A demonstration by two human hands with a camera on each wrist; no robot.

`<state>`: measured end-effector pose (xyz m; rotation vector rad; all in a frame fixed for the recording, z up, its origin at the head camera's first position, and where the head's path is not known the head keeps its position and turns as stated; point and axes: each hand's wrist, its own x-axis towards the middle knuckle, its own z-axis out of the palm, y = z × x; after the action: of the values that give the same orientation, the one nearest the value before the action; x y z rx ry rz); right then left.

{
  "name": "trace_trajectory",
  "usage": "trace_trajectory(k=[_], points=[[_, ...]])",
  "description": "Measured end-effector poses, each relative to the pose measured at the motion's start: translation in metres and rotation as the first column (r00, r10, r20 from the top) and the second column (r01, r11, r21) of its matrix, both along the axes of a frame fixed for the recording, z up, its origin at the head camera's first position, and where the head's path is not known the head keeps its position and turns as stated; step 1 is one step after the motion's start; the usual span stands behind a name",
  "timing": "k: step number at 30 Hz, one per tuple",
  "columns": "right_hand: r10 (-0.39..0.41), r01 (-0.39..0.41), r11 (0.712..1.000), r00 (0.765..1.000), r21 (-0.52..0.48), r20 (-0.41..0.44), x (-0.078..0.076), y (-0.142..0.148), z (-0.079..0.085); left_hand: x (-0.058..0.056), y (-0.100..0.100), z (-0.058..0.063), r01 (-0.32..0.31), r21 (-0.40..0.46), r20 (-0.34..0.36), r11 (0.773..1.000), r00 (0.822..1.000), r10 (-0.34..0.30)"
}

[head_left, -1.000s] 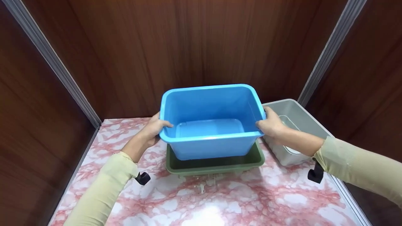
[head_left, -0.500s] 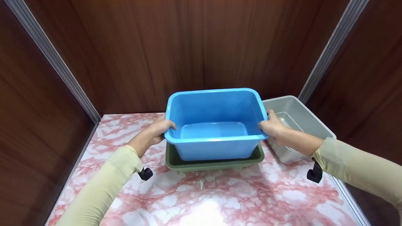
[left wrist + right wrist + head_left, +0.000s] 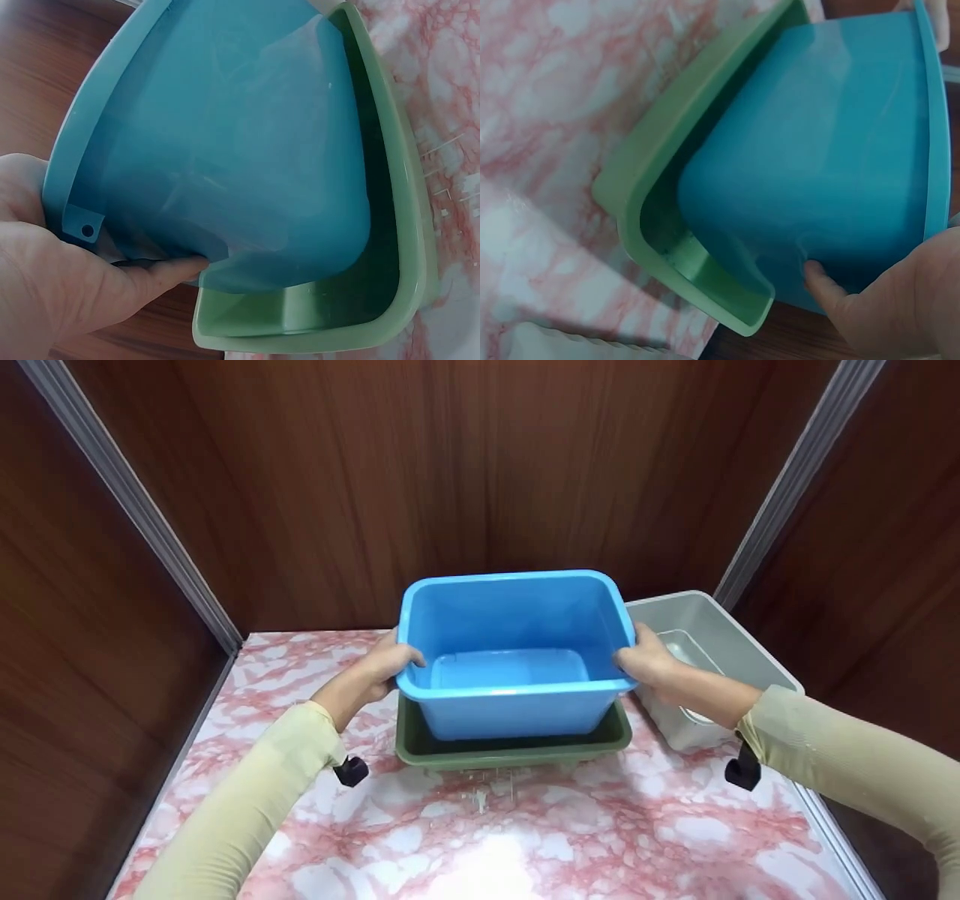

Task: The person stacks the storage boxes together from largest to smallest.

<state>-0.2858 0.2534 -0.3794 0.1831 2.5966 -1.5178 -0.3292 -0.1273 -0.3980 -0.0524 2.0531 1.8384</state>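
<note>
Left hand [image 3: 384,662] and right hand [image 3: 649,660] pinch opposite ends of the blue tub [image 3: 517,711] over the green tub [image 3: 517,761]; nesting, I'd guess, needing level, even lowering

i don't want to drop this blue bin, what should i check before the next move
1. Left hand gripping one end of the blue bin: ok, thumb over the rim.
2. Right hand gripping the opposite end: ok.
3. Green bin beneath the blue bin: ok, its front rim shows below.
4. Blue bin's base touching the green bin: cannot tell, the contact is hidden.
5. Gray bin apart from the green bin: ok, tabletop shows between them.
</note>
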Motion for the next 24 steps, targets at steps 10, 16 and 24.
trace_trajectory(k=[10,16,24], points=[[-0.013,0.014,0.999,1.000,-0.030,0.025,-0.004,-0.003,-0.008,-0.005,-0.003,-0.004,-0.003,-0.019,0.006,1.000,1.000,0.004],[-0.020,0.021,0.999,1.000,-0.040,0.020,-0.008,-0.005,-0.016,-0.007,-0.005,-0.008,0.003,-0.010,0.006,1.000,1.000,-0.003],[-0.009,0.009,1.000,1.000,-0.006,0.010,-0.013,-0.007,-0.024,-0.008,-0.007,-0.017,-0.002,-0.016,-0.013,1.000,1.000,0.002]])
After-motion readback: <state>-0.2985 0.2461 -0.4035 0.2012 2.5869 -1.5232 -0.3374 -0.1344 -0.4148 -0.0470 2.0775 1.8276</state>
